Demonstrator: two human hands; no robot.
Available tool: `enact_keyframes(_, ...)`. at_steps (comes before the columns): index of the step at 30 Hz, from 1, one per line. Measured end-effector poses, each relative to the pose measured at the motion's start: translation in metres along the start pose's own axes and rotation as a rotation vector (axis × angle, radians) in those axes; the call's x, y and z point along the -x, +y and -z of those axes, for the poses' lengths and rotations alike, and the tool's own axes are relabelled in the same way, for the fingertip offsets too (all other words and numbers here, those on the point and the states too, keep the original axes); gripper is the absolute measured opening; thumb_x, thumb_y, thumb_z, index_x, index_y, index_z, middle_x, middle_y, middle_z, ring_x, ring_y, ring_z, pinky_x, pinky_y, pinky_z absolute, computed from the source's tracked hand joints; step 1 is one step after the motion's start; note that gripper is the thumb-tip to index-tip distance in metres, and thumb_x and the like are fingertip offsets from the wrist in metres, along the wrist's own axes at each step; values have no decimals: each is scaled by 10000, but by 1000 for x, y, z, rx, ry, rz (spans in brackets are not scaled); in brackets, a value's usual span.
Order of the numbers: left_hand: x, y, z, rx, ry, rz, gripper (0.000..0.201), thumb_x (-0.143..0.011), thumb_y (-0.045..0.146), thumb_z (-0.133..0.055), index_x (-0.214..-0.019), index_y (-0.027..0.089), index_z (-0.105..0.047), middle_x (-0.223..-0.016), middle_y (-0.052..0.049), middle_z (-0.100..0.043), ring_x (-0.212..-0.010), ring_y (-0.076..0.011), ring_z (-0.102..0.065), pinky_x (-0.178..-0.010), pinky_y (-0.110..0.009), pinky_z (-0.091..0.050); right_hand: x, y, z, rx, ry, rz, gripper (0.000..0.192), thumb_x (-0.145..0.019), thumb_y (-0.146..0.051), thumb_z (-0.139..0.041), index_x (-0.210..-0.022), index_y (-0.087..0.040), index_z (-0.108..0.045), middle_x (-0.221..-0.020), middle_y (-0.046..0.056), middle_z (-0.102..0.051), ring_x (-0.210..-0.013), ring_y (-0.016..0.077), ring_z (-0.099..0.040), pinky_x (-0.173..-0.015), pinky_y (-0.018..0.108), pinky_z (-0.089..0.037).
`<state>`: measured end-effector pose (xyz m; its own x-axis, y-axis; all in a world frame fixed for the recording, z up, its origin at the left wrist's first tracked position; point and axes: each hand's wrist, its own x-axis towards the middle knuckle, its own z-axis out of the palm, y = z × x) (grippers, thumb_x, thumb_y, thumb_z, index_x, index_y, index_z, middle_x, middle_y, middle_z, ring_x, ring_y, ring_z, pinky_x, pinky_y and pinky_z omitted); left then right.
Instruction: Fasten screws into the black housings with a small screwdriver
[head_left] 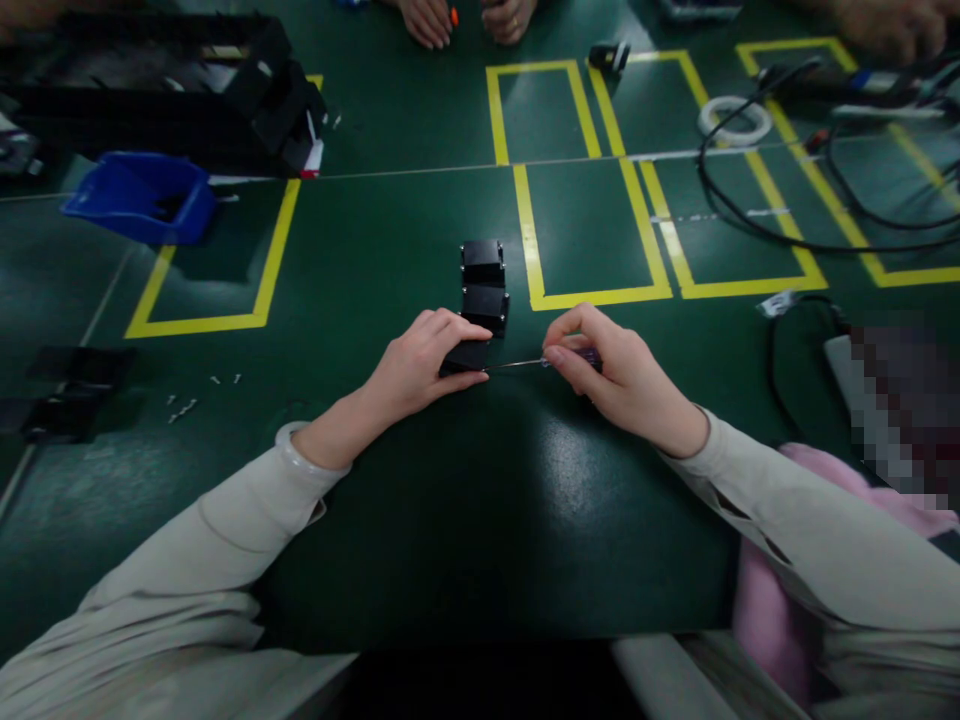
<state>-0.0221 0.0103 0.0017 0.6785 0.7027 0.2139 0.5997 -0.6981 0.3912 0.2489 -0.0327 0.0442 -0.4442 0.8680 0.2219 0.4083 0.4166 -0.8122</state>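
The left hand [420, 365] clasps a small black plastic box [466, 356] flat on the dark green desk [450, 520]. The right hand [611, 375] pinches a thin metal-shafted screwdriver [525, 363], its long axis level, tip pointing left into the box's right side.

We see a dim, bluish picture, lit from above: a soft sheen lies on the green table [480, 480] near us, and the corners fall dark. Wide-lens bending curves the yellow tape lines [592, 295] toward the edges. The black bin [172, 90] is murky; a pixelated patch [907, 410] masks the right side.
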Motion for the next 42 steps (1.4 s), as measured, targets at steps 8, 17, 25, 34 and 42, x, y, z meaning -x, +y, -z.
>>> enact_keyframes(8,-1,-1,-1,1,6,-11,447,-944,474,-647,-1286,198,-568,-1185,-101,-640,-1100,-276,-580,-923,-409,-486,2,0,-2,35,37,46,94,-964,-190,-554,-1019,-197,-478,-646,-85,-447,-539,74,-418,-571,226,-332)
enact_keyframes(17,-1,0,0,8,4,-14,438,-944,451,-656,-1287,195,-563,-1195,-101,-635,-1117,-277,-575,-931,-410,-487,-1,4,-4,4,105,31,111,-942,-189,-594,-910,-206,-489,-792,-21,-575,-643,89,-555,-607,236,-413)
enact_keyframes(25,-1,1,0,10,-2,-1,447,-941,458,-657,-1291,197,-563,-1204,-103,-631,-1115,-277,-572,-928,-412,-485,1,6,-8,28,145,41,91,-953,-232,-605,-902,-203,-535,-754,-31,-597,-587,82,-572,-566,226,-421)
enact_keyframes(34,-1,2,0,-1,10,-9,438,-941,445,-663,-1284,192,-566,-1187,-100,-629,-1106,-274,-573,-917,-400,-488,3,2,-8,149,138,135,37,-956,-183,-574,-993,-185,-571,-795,-9,-634,-630,91,-590,-604,213,-451)
enact_keyframes(42,0,1,0,-1,3,-11,452,-937,462,-664,-1289,198,-561,-1184,-100,-625,-1108,-276,-570,-914,-401,-488,2,2,-7,153,136,139,35,-968,-190,-568,-982,-168,-592,-756,-21,-619,-594,74,-567,-576,199,-421)
